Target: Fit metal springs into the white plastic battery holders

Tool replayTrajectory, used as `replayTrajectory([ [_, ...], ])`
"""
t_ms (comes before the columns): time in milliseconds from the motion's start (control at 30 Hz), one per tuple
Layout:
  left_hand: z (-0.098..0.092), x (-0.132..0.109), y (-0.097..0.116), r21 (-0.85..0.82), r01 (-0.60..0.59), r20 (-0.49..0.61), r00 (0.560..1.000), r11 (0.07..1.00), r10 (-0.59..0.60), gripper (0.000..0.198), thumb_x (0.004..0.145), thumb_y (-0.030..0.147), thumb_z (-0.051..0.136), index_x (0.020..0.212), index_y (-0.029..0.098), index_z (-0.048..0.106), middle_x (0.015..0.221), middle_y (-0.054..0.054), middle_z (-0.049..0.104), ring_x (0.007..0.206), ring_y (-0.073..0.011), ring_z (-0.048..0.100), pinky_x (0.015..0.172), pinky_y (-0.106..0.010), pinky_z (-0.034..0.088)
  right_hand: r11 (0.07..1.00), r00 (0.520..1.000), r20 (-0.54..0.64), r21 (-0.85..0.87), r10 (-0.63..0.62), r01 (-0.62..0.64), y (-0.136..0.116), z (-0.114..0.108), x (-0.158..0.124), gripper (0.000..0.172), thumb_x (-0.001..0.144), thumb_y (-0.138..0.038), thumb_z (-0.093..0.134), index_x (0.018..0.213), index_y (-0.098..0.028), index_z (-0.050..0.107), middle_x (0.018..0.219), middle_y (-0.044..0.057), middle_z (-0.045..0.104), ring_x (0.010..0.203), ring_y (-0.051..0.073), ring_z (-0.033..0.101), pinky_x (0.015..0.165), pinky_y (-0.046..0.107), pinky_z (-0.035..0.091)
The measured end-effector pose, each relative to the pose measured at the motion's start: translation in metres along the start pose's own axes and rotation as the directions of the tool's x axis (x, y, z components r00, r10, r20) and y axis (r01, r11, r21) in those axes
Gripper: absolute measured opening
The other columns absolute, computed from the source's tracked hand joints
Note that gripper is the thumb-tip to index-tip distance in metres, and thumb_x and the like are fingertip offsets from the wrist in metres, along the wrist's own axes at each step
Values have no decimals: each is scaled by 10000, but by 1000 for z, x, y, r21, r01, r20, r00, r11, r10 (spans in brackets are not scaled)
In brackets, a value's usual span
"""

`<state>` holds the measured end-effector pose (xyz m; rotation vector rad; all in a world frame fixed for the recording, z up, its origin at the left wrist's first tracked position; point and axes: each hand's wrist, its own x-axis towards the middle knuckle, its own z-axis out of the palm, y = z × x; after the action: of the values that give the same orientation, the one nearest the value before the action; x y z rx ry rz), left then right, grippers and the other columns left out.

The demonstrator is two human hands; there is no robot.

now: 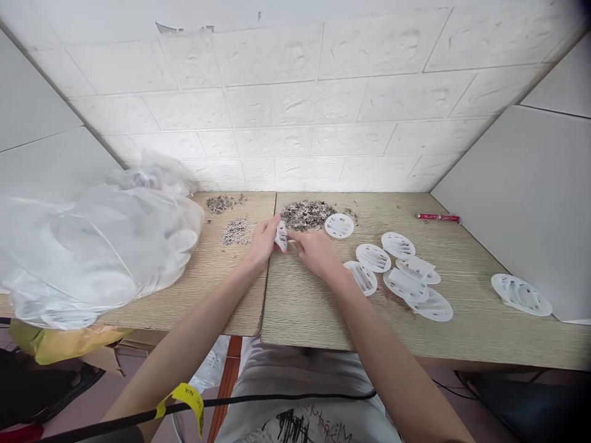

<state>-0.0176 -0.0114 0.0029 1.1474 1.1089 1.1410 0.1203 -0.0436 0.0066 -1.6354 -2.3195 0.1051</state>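
My left hand [265,240] is closed round a white round plastic battery holder [281,236], tilted on edge above the table. My right hand [316,251] meets its right side, fingers curled in a pinch; whatever they hold is too small to make out. Just behind the hands lies a heap of small metal contact pieces [308,215]. Another white battery holder [339,226] rests flat beside that heap. Left of my left hand are two smaller piles of little metal parts, a nearer pile [236,231] and a farther pile [220,204].
Several white battery holders [373,258] lie overlapping to the right, and a single battery holder [521,294] sits by the right panel. Red batteries [438,217] lie end to end at the back right. A large plastic bag [106,240] covers the left side. A black cable [258,399] crosses my lap.
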Motion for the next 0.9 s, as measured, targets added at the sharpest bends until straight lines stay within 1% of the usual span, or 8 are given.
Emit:
replayTrajectory([
  [100, 1, -1, 0, 5, 7, -29, 1000, 1000, -7, 364, 832, 465, 507, 620, 171, 538, 521, -4, 546, 441, -124, 521, 414, -258, 489, 1000, 1000, 13, -5, -6, 6, 0, 0, 0, 372, 904, -134, 353, 1069, -204, 679, 853, 87, 719, 766, 210, 617, 628, 270, 311],
  [333, 1, -1, -3, -13, 5, -63, 998, 1000, -6, 360, 850, 444, 485, 629, 167, 548, 551, -13, 570, 459, -127, 547, 412, -248, 486, 1000, 1000, 15, -15, -13, 14, -1, -2, 0, 359, 899, -122, 353, 1027, -198, 679, 830, 78, 714, 738, 196, 607, 603, 269, 291],
  [467, 0, 0, -10, 51, -58, -15, 998, 997, 59, 395, 830, 507, 523, 622, 172, 536, 530, -10, 551, 442, -136, 548, 410, -254, 481, 999, 1000, 21, -50, -19, 20, -3, -3, 1, 339, 877, -118, 372, 972, -189, 689, 840, 87, 718, 744, 205, 610, 613, 282, 286],
  [633, 0, 0, -10, 110, -91, 19, 996, 990, 89, 414, 813, 544, 546, 635, 171, 524, 555, -1, 522, 453, -124, 532, 409, -250, 478, 998, 999, 37, -48, 29, -27, -6, -1, 2, 304, 858, -131, 394, 917, -176, 689, 845, 100, 713, 759, 211, 612, 621, 281, 294],
  [733, 0, 0, -7, 95, -83, 50, 996, 992, 79, 393, 808, 536, 556, 666, 172, 518, 604, 3, 526, 484, -115, 532, 433, -250, 495, 998, 998, 27, 25, 64, -65, -4, 0, 2, 302, 865, -137, 395, 954, -191, 678, 867, 89, 711, 781, 207, 617, 625, 270, 309],
  [833, -1, 0, -3, 46, -53, 82, 995, 998, 49, 361, 802, 523, 563, 734, 169, 557, 651, -7, 563, 536, -120, 554, 490, -257, 521, 973, 993, 4, 199, 121, -120, 0, 1, 3, 296, 919, -208, 386, 1075, -208, 637, 921, 68, 710, 806, 185, 615, 655, 250, 340],
  [900, -1, 0, -1, 25, -36, 94, 995, 999, 34, 333, 795, 497, 574, 767, 165, 582, 674, -13, 580, 567, -124, 564, 527, -267, 537, 932, 985, -16, 326, 171, -157, 2, 1, 4, 310, 960, -296, 352, 1090, -202, 616, 901, 59, 703, 771, 171, 603, 656, 244, 350],
])
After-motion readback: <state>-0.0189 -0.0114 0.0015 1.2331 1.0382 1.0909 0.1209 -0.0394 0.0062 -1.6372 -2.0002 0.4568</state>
